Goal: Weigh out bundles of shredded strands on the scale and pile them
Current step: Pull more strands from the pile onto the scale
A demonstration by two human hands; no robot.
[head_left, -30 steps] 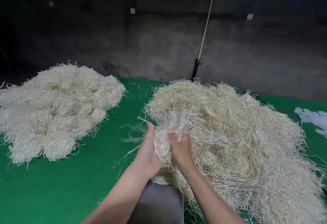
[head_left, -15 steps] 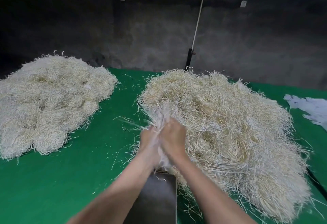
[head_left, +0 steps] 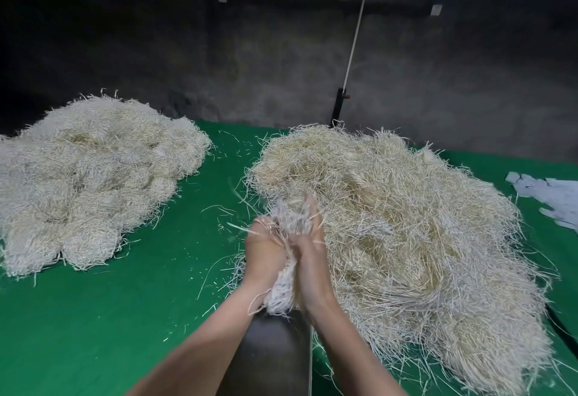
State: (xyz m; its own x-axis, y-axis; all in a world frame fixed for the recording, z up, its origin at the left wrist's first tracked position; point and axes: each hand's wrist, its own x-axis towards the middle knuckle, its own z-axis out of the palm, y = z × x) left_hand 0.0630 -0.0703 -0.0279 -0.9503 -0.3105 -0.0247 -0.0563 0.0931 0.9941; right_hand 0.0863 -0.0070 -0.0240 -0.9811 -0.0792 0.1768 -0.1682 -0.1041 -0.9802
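Note:
A bundle of pale shredded strands (head_left: 286, 273) is squeezed between my two hands above the dark metal scale pan (head_left: 275, 352). My left hand (head_left: 264, 253) grips its left side and my right hand (head_left: 311, 258) presses against its right side, fingers pointing forward. Strand ends stick out above and below the hands. A large loose heap of strands (head_left: 403, 239) lies right of the hands. A pile of rounded bundles (head_left: 84, 176) lies at the left.
A green table cover (head_left: 125, 317) carries everything, with stray strands scattered in the middle. White paper scraps (head_left: 550, 198) lie at the right edge. A dark post with a white cord (head_left: 339, 108) stands behind the heap, before a dark wall.
Both hands have stayed together on the bundle and shifted slightly; the strands now hang lower between the wrists. The view has tilted downward a little.

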